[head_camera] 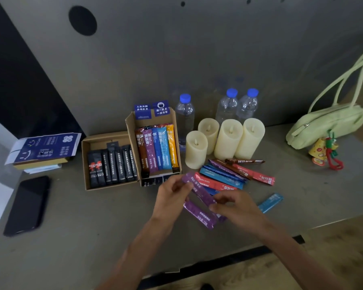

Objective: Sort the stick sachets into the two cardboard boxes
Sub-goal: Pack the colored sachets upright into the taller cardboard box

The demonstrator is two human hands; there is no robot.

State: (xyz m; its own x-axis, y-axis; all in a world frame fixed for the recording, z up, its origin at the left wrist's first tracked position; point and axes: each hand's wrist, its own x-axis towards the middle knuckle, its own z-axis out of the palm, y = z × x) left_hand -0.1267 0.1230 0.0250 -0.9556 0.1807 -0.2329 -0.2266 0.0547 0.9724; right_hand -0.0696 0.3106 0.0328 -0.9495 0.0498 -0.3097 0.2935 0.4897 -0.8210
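Left hand (172,192): pinches one end of a purple sachet (199,192), just in front of the coloured-sachet box (129,130).
Right hand (233,204): pinches the other end, probably squaring it for slotting in.
Black-sachet box (84,164): touching that box's left side.
Loose pile (222,176): right of that box, unsorted.

**Colours we see on the dull grey tabletop (92,216)**
We count matt black stick sachets (113,167) in the left brown cardboard box (84,164). Brown, purple, blue, sky-blue and orange stick sachets (164,147) fill the right brown cardboard box (130,130). Purple foil stick sachets (199,193) carry white print. We also see red foil sachets (210,182), cream pillar candles (228,139), and a pale green fabric handbag (327,124).
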